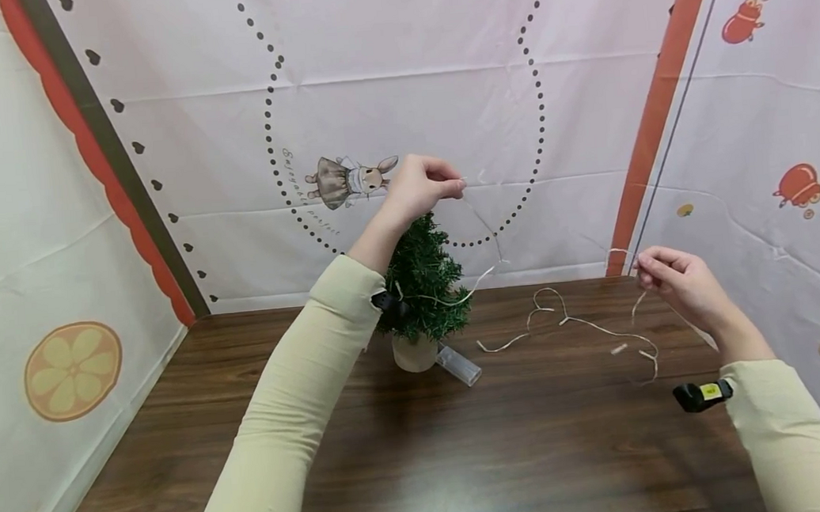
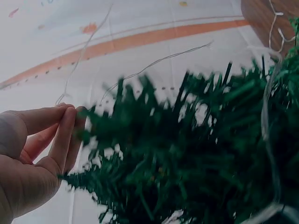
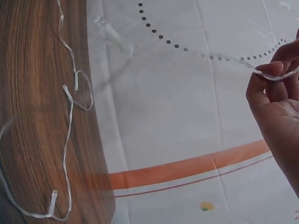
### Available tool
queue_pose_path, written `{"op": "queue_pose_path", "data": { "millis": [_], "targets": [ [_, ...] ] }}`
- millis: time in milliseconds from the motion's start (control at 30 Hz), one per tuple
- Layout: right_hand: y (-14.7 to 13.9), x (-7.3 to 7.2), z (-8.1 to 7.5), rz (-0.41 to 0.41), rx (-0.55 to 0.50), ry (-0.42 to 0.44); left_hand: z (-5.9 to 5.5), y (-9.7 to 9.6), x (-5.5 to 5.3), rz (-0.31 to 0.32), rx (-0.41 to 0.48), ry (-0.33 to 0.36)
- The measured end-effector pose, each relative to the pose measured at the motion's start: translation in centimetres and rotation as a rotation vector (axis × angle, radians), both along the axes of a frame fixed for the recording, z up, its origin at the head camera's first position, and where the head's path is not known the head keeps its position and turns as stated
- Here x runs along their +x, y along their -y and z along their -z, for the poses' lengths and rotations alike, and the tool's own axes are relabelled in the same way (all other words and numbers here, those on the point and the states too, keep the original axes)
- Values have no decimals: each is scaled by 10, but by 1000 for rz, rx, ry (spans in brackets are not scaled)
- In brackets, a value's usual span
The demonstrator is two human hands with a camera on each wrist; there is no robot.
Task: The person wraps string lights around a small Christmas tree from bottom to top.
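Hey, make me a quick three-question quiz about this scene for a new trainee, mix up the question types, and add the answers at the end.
1. True or false: the right hand pinches part of the string lights above the table.

2. Where is the clear box?
A) on top of the tree
B) on the table, beside the pot
C) in the right hand

3. Which hand is nearer the tree?

Key: 1 true; 2 B; 3 the left hand.
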State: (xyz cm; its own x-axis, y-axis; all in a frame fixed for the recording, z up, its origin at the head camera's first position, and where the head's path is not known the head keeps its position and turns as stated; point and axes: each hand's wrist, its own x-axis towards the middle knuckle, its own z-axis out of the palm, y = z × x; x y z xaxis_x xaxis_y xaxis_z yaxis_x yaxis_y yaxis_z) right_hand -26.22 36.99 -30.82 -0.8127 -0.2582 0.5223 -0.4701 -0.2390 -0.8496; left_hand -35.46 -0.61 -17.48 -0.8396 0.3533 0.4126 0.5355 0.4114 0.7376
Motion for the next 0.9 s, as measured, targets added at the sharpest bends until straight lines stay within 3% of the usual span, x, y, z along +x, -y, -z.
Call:
{"op": "queue_pose_path", "data": {
  "millis": [100,533,900],
  "targets": [
    [-3,0,-1,-5,-42,-20,-1,6,-4,-24,20,13],
    [-16,-4,-6,-181,-93,-61,3,33,-26,-61,109,82],
    [5,-19,-32,-58,-68,-15,16,53,-42,-145,113,113]
  ]
}}
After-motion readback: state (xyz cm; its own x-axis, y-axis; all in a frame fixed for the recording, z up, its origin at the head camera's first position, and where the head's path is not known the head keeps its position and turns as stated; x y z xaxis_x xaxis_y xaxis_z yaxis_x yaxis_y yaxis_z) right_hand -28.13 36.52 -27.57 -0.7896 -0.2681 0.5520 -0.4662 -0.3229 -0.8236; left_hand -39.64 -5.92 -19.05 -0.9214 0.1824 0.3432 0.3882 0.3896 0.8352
